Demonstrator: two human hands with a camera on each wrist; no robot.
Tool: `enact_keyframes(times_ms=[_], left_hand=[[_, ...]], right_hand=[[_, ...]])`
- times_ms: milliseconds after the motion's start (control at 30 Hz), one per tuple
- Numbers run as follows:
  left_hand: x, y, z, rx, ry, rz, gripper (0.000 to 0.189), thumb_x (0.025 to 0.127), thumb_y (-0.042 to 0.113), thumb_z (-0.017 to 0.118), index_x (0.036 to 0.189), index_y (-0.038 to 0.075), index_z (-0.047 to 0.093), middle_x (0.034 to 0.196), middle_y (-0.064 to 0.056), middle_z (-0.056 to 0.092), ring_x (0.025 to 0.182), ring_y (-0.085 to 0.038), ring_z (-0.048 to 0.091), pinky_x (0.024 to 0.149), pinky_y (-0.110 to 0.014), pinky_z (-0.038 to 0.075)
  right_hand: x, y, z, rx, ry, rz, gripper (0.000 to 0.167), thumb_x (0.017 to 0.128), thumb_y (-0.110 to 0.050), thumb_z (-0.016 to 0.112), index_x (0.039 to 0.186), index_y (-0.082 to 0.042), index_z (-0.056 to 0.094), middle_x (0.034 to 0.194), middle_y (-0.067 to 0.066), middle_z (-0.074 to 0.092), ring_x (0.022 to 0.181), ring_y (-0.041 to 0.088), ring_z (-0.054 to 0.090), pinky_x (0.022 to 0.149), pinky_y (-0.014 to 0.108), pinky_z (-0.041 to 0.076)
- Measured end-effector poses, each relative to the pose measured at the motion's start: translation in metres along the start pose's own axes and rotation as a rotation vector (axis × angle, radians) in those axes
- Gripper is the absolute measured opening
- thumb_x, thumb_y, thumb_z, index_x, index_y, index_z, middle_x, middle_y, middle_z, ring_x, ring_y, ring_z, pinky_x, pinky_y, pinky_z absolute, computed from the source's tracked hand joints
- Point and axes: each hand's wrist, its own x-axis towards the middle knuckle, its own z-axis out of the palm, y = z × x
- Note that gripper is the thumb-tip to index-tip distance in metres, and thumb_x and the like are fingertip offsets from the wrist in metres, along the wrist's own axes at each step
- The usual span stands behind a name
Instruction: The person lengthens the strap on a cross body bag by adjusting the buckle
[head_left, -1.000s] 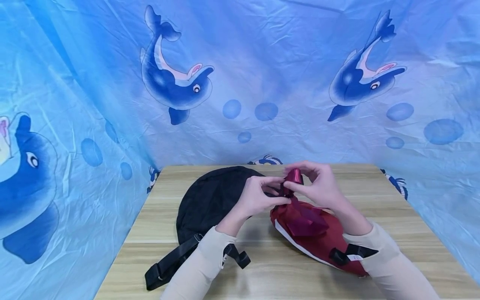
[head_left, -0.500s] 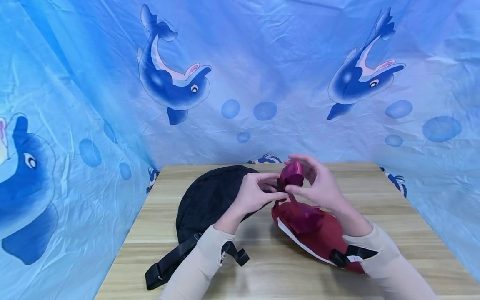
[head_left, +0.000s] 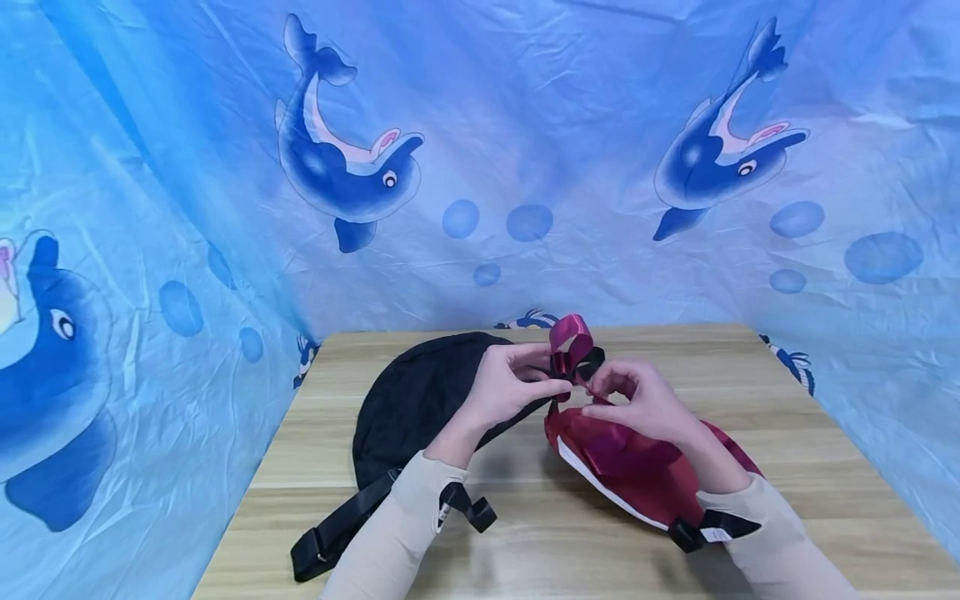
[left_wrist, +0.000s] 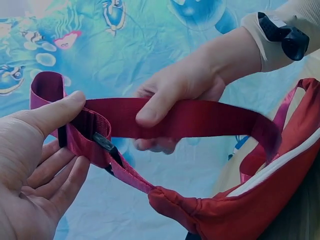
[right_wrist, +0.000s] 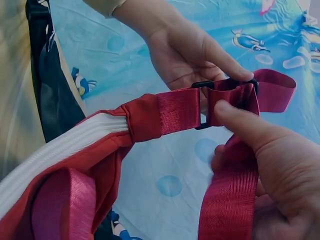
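A red waist bag [head_left: 652, 479] with a white zipper lies on the table's right half, its end raised toward my hands. My left hand [head_left: 498, 396] pinches the black strap slider [right_wrist: 202, 85] at that end, thumb on top of the webbing. A loop of magenta strap [head_left: 572, 329] stands up out of the slider. My right hand [head_left: 648, 404] holds the strap's long run, thumb across the webbing [left_wrist: 210, 119] in the left wrist view. From there the strap curves back to the bag.
A black bag [head_left: 420, 408] lies on the left of the wooden table [head_left: 555, 542], its black strap [head_left: 337, 517] reaching toward the front edge. Blue dolphin-print sheeting [head_left: 480, 125] hangs behind and at the sides.
My right hand has left the loop at the top and moved down to the strap beside the slider. The loop now stands uncovered. My left hand stays at the slider.
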Motion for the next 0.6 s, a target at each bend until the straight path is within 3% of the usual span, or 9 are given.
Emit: enact_keyframes(times_ms=[133,300,467,600], left_hand=[[-0.0011,-0.0007,0.0013,0.003,-0.002,0.005,0.047,0.087,0.011,0.089,0.131,0.005,0.075,0.113,-0.016,0.081,0.091,-0.02,0.08,0.088,-0.027,0.065],[-0.0013,-0.0009,0.0008,0.021,0.007,0.008,0.048,0.087,0.009,0.088,0.133,0.007,0.075,0.12,-0.014,0.08,0.093,-0.016,0.078,0.092,-0.031,0.065],[-0.0007,0.0011,0.0,0.074,-0.027,0.03,0.046,0.088,0.008,0.087,0.132,0.005,0.074,0.122,-0.016,0.078,0.089,-0.012,0.075,0.09,-0.031,0.064],[-0.0012,0.0024,0.0007,0.091,-0.042,0.009,0.043,0.088,0.011,0.088,0.13,0.008,0.076,0.117,-0.013,0.08,0.086,-0.008,0.074,0.087,-0.025,0.063]], right_hand=[[-0.0053,0.0051,-0.0015,-0.06,0.005,-0.007,0.029,0.081,-0.004,0.093,0.091,-0.016,0.068,0.083,0.007,0.066,0.071,0.008,0.06,0.062,0.023,0.05],[-0.0078,0.0093,0.0,-0.076,0.072,-0.04,0.03,0.079,0.002,0.092,0.092,-0.012,0.069,0.089,0.006,0.069,0.078,0.011,0.064,0.07,0.02,0.054],[-0.0076,0.0097,0.0014,-0.105,0.119,-0.133,0.029,0.082,0.008,0.087,0.097,-0.012,0.073,0.091,0.002,0.073,0.077,0.008,0.067,0.077,0.018,0.058],[-0.0054,0.0068,0.0063,-0.127,0.118,-0.173,0.041,0.074,0.001,0.095,0.108,-0.012,0.076,0.103,0.004,0.078,0.089,0.008,0.075,0.088,0.016,0.061]])
